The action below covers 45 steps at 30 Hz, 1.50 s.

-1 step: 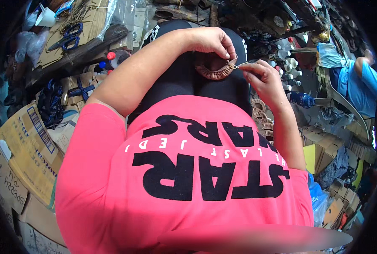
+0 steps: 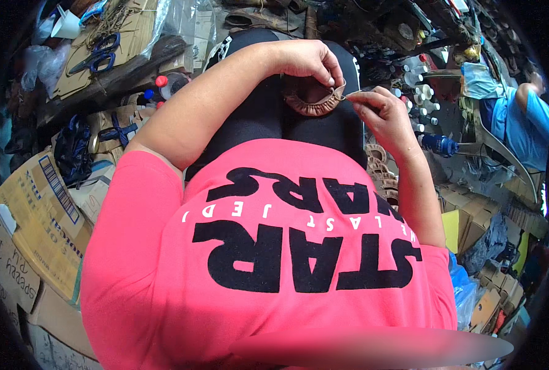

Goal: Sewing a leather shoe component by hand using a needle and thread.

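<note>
**Risking a Snap Between Two Pinches**

The left hand (image 2: 308, 60) is pinching the rim of a gathered brown piece (image 2: 316, 109) between thumb and finger; the right hand (image 2: 385, 117), its fingertips drawn close together, is gripping what seems to be a thin pale strand (image 2: 349, 94) just beside that rim; the piece is sitting above the dark trousers (image 2: 243, 117), and whether it is touching them I cannot tell; too sharp a pull from the right could be snapping the strand or cutting into the edge; uneven force could be bunching the pleats to one side; a loosening left pinch could be letting the piece twist or drop; the strand is looking very fine, so a tangle could be going unnoticed; similar brown pieces (image 2: 380, 168) are lying near the right forearm (image 2: 421, 191), where a wide sweep could be scattering them.
</note>
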Each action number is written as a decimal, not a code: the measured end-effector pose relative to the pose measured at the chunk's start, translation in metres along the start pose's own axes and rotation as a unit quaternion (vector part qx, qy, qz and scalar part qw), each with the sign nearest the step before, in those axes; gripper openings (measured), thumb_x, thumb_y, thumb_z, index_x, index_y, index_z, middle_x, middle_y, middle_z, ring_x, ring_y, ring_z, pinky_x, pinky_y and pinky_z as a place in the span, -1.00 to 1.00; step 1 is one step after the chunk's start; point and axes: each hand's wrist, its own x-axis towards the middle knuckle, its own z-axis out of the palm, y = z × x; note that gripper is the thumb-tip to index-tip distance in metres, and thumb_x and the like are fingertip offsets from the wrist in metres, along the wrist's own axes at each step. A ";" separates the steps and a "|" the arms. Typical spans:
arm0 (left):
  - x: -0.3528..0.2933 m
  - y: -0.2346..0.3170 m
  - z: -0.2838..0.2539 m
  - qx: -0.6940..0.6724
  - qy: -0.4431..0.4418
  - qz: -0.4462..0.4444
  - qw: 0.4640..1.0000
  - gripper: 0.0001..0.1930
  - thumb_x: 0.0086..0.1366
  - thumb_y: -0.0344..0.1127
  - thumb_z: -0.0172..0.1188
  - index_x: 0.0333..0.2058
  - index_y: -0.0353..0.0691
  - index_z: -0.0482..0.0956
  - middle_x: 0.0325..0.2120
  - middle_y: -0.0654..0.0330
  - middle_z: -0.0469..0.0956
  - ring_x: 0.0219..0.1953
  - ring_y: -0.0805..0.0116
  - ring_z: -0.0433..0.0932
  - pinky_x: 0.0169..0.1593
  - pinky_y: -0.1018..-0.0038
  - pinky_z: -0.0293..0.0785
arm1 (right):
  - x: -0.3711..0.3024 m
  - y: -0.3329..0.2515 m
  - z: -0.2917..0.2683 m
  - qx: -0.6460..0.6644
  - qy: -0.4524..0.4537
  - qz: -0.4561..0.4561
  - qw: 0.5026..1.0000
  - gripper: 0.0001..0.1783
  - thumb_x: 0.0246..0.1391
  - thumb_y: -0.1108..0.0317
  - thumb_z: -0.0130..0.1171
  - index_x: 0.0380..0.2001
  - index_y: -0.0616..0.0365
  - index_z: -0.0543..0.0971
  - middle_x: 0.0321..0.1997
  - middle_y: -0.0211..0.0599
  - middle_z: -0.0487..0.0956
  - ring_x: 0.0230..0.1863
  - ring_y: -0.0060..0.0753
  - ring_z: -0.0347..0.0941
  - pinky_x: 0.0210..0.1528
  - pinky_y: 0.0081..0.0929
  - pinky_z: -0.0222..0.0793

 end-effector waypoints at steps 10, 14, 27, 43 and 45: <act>0.004 -0.004 -0.002 -0.016 -0.010 -0.012 1.000 -0.74 0.07 -0.46 0.18 -0.21 -0.30 0.62 -0.33 0.23 0.62 -0.28 0.51 0.54 -0.09 0.56 0.42 | 0.000 -0.012 0.008 -0.099 0.033 0.001 0.995 -0.83 -0.08 0.42 0.20 -0.33 0.06 0.64 -0.50 -0.20 0.45 -0.44 -0.20 0.45 -0.37 -0.38 0.35; 0.009 -0.001 -0.003 -0.004 -0.016 -0.003 1.000 -0.75 0.07 -0.47 0.18 -0.22 -0.31 0.62 -0.34 0.23 0.62 -0.30 0.51 0.54 -0.10 0.56 0.43 | -0.006 0.001 0.024 -0.063 0.085 -0.025 0.994 -0.79 -0.09 0.44 0.20 -0.30 0.03 0.63 -0.50 -0.21 0.47 -0.43 -0.17 0.46 -0.36 -0.35 0.37; 0.011 -0.011 0.001 0.125 0.010 0.087 0.988 -0.78 0.07 -0.39 0.26 -0.24 -0.20 0.64 -0.38 0.22 0.59 -0.31 0.46 0.53 -0.17 0.54 0.44 | 0.030 0.046 0.001 0.155 -0.106 0.013 0.982 -0.77 0.00 0.49 0.18 -0.22 0.06 0.65 -0.41 -0.47 0.46 -0.26 -0.58 0.34 -0.15 -0.62 0.24; 0.005 0.001 0.001 0.106 0.024 0.049 0.993 -0.76 0.01 -0.45 0.30 -0.27 -0.22 0.65 -0.39 0.25 0.64 -0.35 0.52 0.55 -0.20 0.55 0.47 | 0.013 0.032 0.017 0.048 0.008 -0.014 0.999 -0.83 -0.08 0.46 0.27 -0.33 0.09 0.65 -0.48 -0.45 0.46 -0.39 -0.60 0.36 -0.32 -0.63 0.25; 0.008 0.009 0.003 0.129 0.023 0.026 0.991 -0.78 0.00 -0.44 0.30 -0.29 -0.22 0.65 -0.40 0.24 0.64 -0.36 0.53 0.55 -0.20 0.55 0.47 | 0.018 0.028 0.026 0.066 0.048 -0.050 0.995 -0.85 -0.11 0.42 0.30 -0.37 0.07 0.65 -0.51 -0.40 0.47 -0.43 -0.57 0.38 -0.37 -0.60 0.29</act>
